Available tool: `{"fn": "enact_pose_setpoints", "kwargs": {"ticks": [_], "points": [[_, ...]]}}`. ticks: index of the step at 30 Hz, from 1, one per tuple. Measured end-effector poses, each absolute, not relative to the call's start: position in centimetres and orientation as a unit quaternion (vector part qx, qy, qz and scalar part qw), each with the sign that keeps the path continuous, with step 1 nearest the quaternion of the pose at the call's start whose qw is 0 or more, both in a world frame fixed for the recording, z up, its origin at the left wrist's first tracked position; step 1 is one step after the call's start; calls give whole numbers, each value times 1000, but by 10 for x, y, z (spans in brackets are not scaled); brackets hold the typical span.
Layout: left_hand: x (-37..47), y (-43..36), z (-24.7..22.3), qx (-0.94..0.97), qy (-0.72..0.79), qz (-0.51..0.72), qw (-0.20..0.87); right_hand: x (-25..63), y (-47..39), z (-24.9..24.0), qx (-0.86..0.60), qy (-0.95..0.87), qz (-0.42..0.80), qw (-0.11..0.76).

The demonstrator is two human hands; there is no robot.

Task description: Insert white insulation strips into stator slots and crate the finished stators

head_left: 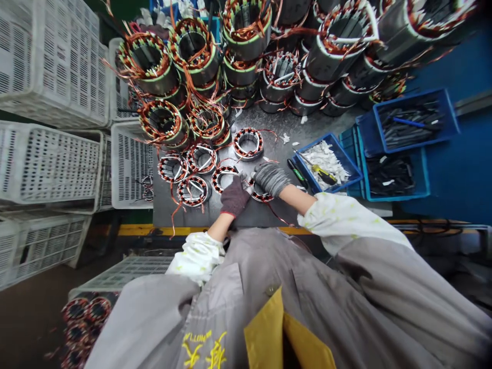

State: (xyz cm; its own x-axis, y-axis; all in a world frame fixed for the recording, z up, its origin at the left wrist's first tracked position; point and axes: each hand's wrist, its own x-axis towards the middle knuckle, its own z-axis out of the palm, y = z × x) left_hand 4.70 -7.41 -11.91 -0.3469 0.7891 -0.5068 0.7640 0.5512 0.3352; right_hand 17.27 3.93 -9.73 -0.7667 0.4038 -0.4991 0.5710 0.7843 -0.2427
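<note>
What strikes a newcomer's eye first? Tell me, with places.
Likely the stacked metal cylinders with copper wire, crowding the back of the table. Then the gloved left hand and right hand, close together at a small ring near the front edge. Right of them sits a blue tray of white pieces.

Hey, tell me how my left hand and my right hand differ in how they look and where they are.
Your left hand is gloved in dark maroon with a red cuff edge; your right hand is gloved in streaky grey. The left hand is at the left side of a copper-wound ring, while the right hand lies over its upper right part. Both are gloved and at the same ring.
</note>
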Motion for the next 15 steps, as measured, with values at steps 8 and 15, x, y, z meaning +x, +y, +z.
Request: {"fn": "enact_pose_setpoints", "kwargs": {"ticks": [8,15], "points": [[55,-77,-133,497,802,41,328,205,37,-111,483,844,-157,175],[57,-90,-140,512,789,62,334,194,38,-96,323,910,-155,207]]}}
